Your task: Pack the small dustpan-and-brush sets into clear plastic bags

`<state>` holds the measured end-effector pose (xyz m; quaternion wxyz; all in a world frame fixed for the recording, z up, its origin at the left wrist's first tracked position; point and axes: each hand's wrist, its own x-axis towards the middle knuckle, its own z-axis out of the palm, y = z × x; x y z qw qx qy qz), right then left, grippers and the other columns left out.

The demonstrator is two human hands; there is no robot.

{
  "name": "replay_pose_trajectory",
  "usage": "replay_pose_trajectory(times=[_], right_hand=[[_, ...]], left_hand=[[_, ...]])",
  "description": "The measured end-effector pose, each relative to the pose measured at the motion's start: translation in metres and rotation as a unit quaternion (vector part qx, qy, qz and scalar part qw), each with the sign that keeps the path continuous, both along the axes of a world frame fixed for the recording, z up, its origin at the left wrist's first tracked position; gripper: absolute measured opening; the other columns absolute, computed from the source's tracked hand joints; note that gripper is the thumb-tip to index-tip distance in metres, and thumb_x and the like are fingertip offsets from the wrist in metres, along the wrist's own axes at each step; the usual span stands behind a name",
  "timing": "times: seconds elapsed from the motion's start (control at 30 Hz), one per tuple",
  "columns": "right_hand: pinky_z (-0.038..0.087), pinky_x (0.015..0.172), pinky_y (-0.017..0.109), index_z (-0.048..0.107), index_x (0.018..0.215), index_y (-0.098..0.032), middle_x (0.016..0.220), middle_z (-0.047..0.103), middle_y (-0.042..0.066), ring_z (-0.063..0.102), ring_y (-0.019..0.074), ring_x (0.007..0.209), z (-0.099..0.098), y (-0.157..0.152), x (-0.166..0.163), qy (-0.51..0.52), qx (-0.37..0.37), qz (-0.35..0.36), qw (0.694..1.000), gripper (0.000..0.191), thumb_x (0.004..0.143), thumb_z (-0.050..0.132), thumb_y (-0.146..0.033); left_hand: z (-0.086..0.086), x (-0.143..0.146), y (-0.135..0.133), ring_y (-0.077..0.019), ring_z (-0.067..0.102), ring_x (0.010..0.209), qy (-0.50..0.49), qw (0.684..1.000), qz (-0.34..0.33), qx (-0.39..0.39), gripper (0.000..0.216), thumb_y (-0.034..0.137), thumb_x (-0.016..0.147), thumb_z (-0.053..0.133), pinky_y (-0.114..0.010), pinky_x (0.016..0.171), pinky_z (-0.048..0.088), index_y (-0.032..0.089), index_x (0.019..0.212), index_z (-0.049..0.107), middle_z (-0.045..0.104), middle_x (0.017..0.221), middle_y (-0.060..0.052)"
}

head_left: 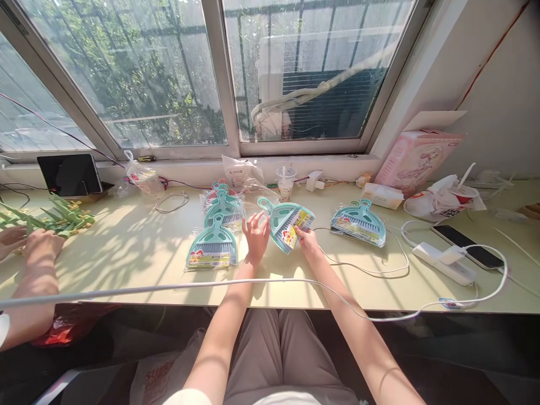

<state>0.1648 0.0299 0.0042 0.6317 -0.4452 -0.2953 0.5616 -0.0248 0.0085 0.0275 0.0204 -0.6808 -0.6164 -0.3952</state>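
Observation:
A teal dustpan-and-brush set (278, 216) with a yellow printed label is tilted above the table in front of me. My right hand (307, 239) pinches its lower right edge at the label, thumb on top. My left hand (256, 236) is beside the set's left edge, fingers apart and slightly curled; whether the fingertips touch it, I cannot tell. Just left of that hand lies another wrapped teal dustpan set (213, 247), with more sets (223, 205) overlapping behind it, one of them reddish. To the right rests a small stack of teal dustpan sets (358, 222).
A white cable (270, 280) runs across the front, over my forearms. A power strip (442, 264) and phone (468, 247) lie at right. A lidded cup (286, 183) stands behind. At far left, another person's hands (42, 244) touch green leafy pieces (63, 216) near a tablet (70, 174).

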Motion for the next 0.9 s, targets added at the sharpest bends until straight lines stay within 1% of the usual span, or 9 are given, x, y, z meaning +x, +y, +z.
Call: replay_pose_trajectory(times=[0.1, 0.27, 0.33, 0.47, 0.6, 0.67, 0.8, 0.83, 0.9], right_hand=[[0.067, 0.092, 0.045, 0.072, 0.09, -0.023, 0.099, 0.085, 0.01, 0.08, 0.0348, 0.107, 0.003, -0.004, 0.0, -0.019, 0.006, -0.019, 1.0, 0.044, 0.057, 0.097, -0.039], [0.065, 0.092, 0.045, 0.071, 0.083, -0.024, 0.096, 0.084, 0.011, 0.078, 0.0345, 0.106, 0.003, -0.007, 0.006, -0.154, -0.005, -0.12, 0.981, 0.032, 0.064, 0.089, -0.042], [0.065, 0.09, 0.046, 0.071, 0.085, -0.024, 0.095, 0.084, 0.011, 0.079, 0.0336, 0.102, 0.005, -0.007, 0.009, -0.14, -0.006, -0.105, 0.985, 0.033, 0.064, 0.091, -0.039], [0.067, 0.086, 0.045, 0.073, 0.086, -0.021, 0.093, 0.084, 0.01, 0.081, 0.0321, 0.094, 0.009, -0.008, 0.012, -0.064, -0.031, 0.02, 0.997, 0.037, 0.059, 0.097, -0.028], [0.069, 0.087, 0.044, 0.076, 0.089, -0.021, 0.097, 0.085, 0.011, 0.082, 0.033, 0.097, 0.009, -0.012, 0.007, -0.056, -0.022, 0.107, 0.992, 0.036, 0.06, 0.097, -0.025], [0.069, 0.088, 0.046, 0.075, 0.089, -0.021, 0.096, 0.085, 0.01, 0.082, 0.034, 0.099, 0.006, -0.013, 0.001, -0.059, -0.015, 0.088, 0.994, 0.036, 0.062, 0.097, -0.028], [0.068, 0.09, 0.048, 0.073, 0.088, -0.022, 0.096, 0.084, 0.011, 0.081, 0.036, 0.102, 0.003, -0.012, -0.006, -0.04, -0.006, 0.002, 0.999, 0.041, 0.059, 0.097, -0.039], [0.068, 0.09, 0.048, 0.073, 0.088, -0.022, 0.096, 0.084, 0.011, 0.081, 0.0364, 0.103, 0.003, -0.011, -0.007, -0.027, -0.002, -0.012, 1.0, 0.044, 0.057, 0.097, -0.041], [0.069, 0.089, 0.047, 0.071, 0.086, -0.022, 0.095, 0.084, 0.012, 0.08, 0.0374, 0.106, 0.003, -0.009, -0.007, 0.0, 0.008, -0.025, 1.0, 0.048, 0.053, 0.097, -0.044]], left_hand=[[0.003, -0.005, 0.0, -0.0311, 0.051, 0.154, -0.026, 0.998, 0.051, 0.008, 0.039, 0.024, 0.109, 0.051, -0.061, 0.14, 0.013, 0.031, 0.132, 0.081, 0.066, 0.159, -0.005], [0.003, -0.018, 0.007, -0.0328, 0.052, 0.152, -0.068, 0.989, 0.131, 0.013, 0.038, 0.027, 0.11, 0.05, -0.064, 0.14, 0.012, 0.028, 0.129, 0.083, 0.068, 0.156, -0.007], [0.002, -0.021, 0.01, -0.0334, 0.054, 0.15, -0.079, 0.987, 0.142, 0.01, 0.037, 0.027, 0.109, 0.051, -0.065, 0.139, 0.013, 0.028, 0.127, 0.084, 0.07, 0.154, -0.007], [-0.001, -0.021, 0.014, -0.0324, 0.058, 0.146, -0.081, 0.99, 0.112, 0.009, 0.037, 0.025, 0.108, 0.052, -0.062, 0.139, 0.018, 0.027, 0.126, 0.084, 0.072, 0.15, -0.008], [-0.001, -0.017, 0.014, -0.03, 0.06, 0.145, -0.048, 0.999, 0.021, -0.014, 0.037, 0.023, 0.106, 0.053, -0.056, 0.136, 0.03, 0.027, 0.124, 0.084, 0.073, 0.149, -0.007], [0.0, -0.013, 0.012, -0.0294, 0.06, 0.145, -0.028, 0.999, -0.025, -0.021, 0.036, 0.022, 0.106, 0.054, -0.056, 0.135, 0.032, 0.028, 0.123, 0.084, 0.074, 0.147, -0.007], [0.0, -0.001, 0.003, -0.0301, 0.055, 0.152, 0.005, 0.996, -0.087, -0.024, 0.03, 0.024, 0.104, 0.06, -0.058, 0.139, 0.023, 0.032, 0.122, 0.083, 0.071, 0.152, -0.006], [-0.001, 0.002, 0.0, -0.0318, 0.049, 0.157, -0.004, 0.997, -0.076, -0.018, 0.031, 0.026, 0.103, 0.064, -0.059, 0.14, 0.02, 0.031, 0.129, 0.081, 0.066, 0.159, -0.008], [-0.001, 0.007, -0.004, -0.0353, 0.031, 0.168, -0.071, 0.997, 0.004, 0.015, 0.052, 0.032, 0.101, 0.068, -0.061, 0.139, 0.019, 0.025, 0.153, 0.066, 0.049, 0.173, -0.014]])
